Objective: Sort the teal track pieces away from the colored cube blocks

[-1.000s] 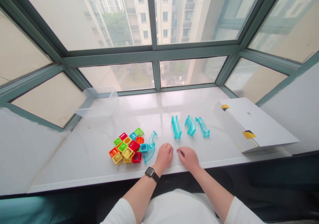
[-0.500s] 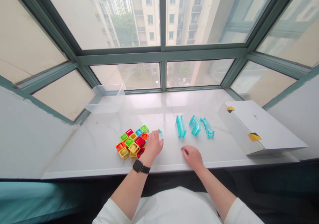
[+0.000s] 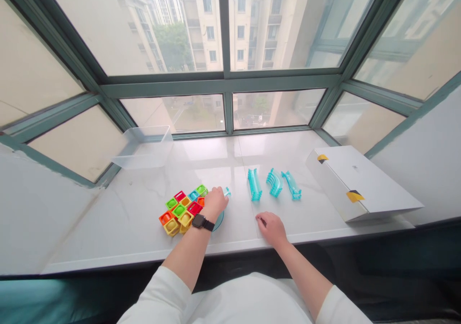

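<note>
Slid forward, left hand (image 3: 215,203) curled over a clear turquoise curved plastic track piece (image 3: 226,192), grip unclear, long axis running front-to-back; right hand (image 3: 272,229) open, farther off, on white marble sill (image 3: 108,228).

White marble windowsill (image 3: 108,228) carried clear plastic bin (image 3: 142,147), coloured plastic blocks (image 3: 180,211), cyan track pieces (image 3: 254,185), white cardboard box (image 3: 356,182).

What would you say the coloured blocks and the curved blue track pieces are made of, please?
The coloured blocks look like glossy moulded plastic, from their solid colour and shine. The turquoise track pieces seem to be clear tinted plastic, since light passes through them.
</note>
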Tool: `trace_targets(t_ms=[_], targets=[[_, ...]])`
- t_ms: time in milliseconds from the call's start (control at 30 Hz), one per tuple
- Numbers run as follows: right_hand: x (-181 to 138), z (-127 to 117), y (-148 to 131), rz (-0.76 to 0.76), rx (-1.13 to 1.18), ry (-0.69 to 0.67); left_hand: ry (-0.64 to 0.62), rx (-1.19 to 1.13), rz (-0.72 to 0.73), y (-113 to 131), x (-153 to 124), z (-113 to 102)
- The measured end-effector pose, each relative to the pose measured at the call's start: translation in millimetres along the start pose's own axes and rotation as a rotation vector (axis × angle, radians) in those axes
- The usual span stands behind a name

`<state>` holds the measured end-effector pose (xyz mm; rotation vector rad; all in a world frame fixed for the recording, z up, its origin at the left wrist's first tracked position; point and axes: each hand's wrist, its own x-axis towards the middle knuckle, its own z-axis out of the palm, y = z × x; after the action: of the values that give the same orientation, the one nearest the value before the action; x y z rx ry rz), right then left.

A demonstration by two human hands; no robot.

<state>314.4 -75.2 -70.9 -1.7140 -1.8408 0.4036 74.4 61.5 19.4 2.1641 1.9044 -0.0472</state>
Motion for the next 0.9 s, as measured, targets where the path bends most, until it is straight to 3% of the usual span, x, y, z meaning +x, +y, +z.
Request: trace_targets(t_ms=[100, 200, 333, 433, 567, 767, 900], targets=[[0.4, 0.1, 0.1, 0.005, 0.016, -0.006, 0.102, -0.09, 0.079, 1.1, -19.0, -10.2], [1.2, -2.1, 0.1, 0.037, 0.066, -0.004, 0.19, -0.318, 0.271, 4.7, -44.3, -12.9], [1.3, -9.7, -4.4, 0.137, 0.23, -0.025, 0.109, -0.527, 0.471, 11.6, -74.7, 2.0], [-0.8, -11.5, -13.2, 0.172, 0.426, -0.077, 0.064, -0.626, 0.494, 16.1, -87.5, 22.8], [-3.5, -2.2, -25.2, 0.171, 0.499, -0.057, -0.016, -0.847, 0.41, 19.5, -90.1, 50.8], [-1.9, 4.2, -28.1, 0.238, 0.482, 0.124, -0.054, -1.4, 0.034, 20.8, -76.2, 85.6], [-1.2, 1.7, -27.6, 0.245, 0.488, 0.12, -0.069, -1.524, -0.029, 20.3, -69.3, 99.2]])
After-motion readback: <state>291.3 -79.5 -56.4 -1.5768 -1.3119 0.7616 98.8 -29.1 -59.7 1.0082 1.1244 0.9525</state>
